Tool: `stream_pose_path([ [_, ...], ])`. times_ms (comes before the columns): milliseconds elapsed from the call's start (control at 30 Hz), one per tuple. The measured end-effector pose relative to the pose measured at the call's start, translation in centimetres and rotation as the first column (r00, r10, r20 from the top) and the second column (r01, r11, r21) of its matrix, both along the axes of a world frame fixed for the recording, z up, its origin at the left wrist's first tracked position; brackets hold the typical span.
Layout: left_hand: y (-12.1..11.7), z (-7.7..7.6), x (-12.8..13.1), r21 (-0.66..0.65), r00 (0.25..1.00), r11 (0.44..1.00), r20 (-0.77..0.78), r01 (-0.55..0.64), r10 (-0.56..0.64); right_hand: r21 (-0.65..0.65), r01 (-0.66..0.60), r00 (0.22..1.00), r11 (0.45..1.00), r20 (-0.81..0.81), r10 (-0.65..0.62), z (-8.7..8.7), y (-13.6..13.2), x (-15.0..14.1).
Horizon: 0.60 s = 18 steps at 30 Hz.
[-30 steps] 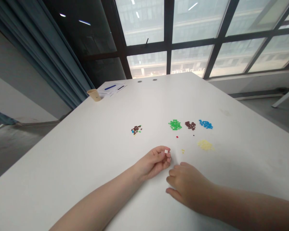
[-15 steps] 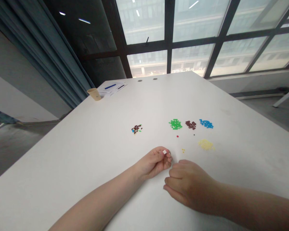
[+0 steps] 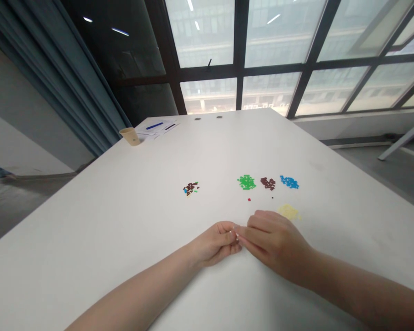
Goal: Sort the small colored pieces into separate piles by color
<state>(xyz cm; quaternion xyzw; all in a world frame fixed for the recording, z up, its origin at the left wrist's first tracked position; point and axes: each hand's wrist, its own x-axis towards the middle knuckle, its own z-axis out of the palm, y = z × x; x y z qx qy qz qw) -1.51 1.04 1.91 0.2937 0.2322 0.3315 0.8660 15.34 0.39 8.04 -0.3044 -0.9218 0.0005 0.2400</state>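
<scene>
My left hand (image 3: 217, 244) is closed in a pinch at the centre of the table, with a small white square piece between thumb and forefinger, now mostly covered. My right hand (image 3: 279, 241) reaches in from the right, and its pinched fingertips meet the left fingertips at that piece. Whatever the right fingers hold is too small and hidden to tell. Just behind the right hand lies a pile of pale yellow pieces (image 3: 289, 211). Farther back are piles of green pieces (image 3: 246, 182), dark brown pieces (image 3: 268, 184) and blue pieces (image 3: 290, 182).
On the white table (image 3: 141, 207), a mixed pile of small pieces (image 3: 191, 188) lies to the left. A red square (image 3: 249, 199) and a dark dot (image 3: 272, 197) lie singly. At the far left stand a paper cup (image 3: 130, 136) and papers with a blue pen (image 3: 154, 125).
My right hand has moved up and left and its fingertips now touch those of my left hand, covering most of the white piece. The small yellow bits near it are now hidden.
</scene>
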Motion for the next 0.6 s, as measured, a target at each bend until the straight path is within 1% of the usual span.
stream_pose_path([
  [67,0.2,-0.2,-0.1,-0.014,1.0,1.0,0.015,0.0,0.0,-0.016,0.068,0.997,0.998,0.044,-0.067,0.8,0.7,0.8],
  [133,0.4,-0.5,-0.3,-0.038,1.0,0.999,0.022,-0.006,0.007,-0.06,0.202,0.977,0.978,0.083,-0.197,1.8,2.6,2.9],
  [167,0.5,-0.7,-0.3,-0.046,1.0,0.999,0.018,-0.009,0.01,-0.095,0.287,0.955,0.953,0.103,-0.278,2.1,4.0,4.4],
  [200,0.6,-0.8,-0.4,-0.048,1.0,0.999,0.014,-0.01,0.011,-0.143,0.387,0.918,0.911,0.149,-0.367,2.3,5.5,6.1],
  [233,0.6,-1.0,-0.4,-0.048,1.0,0.999,0.011,-0.013,0.014,-0.177,0.486,0.868,0.856,0.207,-0.451,2.3,7.1,8.0],
  [267,0.7,-1.1,-0.4,-0.047,1.0,0.999,0.009,-0.018,0.018,-0.199,0.571,0.813,0.796,0.272,-0.515,2.1,8.7,9.9],
  [300,0.7,-1.3,-0.4,-0.046,1.0,0.999,0.008,-0.022,0.022,-0.233,0.643,0.755,0.73,0.354,-0.552,1.7,10.2,11.7],
  [367,0.8,-1.4,-0.3,-0.045,1.0,0.999,0.007,-0.027,0.027,-0.305,0.759,0.637,0.575,0.526,-0.563,0.4,12.6,14.5],
  [433,0.8,-1.5,-0.3,-0.047,1.0,0.998,0.0,-0.029,0.029,-0.334,0.789,0.602,0.516,0.591,-0.537,-1.0,13.8,16.0],
  [467,0.8,-1.6,-0.3,-0.048,1.0,0.998,-0.002,-0.031,0.031,-0.349,0.79,0.601,0.505,0.606,-0.521,-1.6,14.1,16.2],
  [600,0.9,-1.5,-0.4,-0.049,0.999,0.998,-0.008,-0.039,0.039,-0.391,0.772,0.623,0.502,0.624,-0.472,-3.4,14.4,15.9],
])
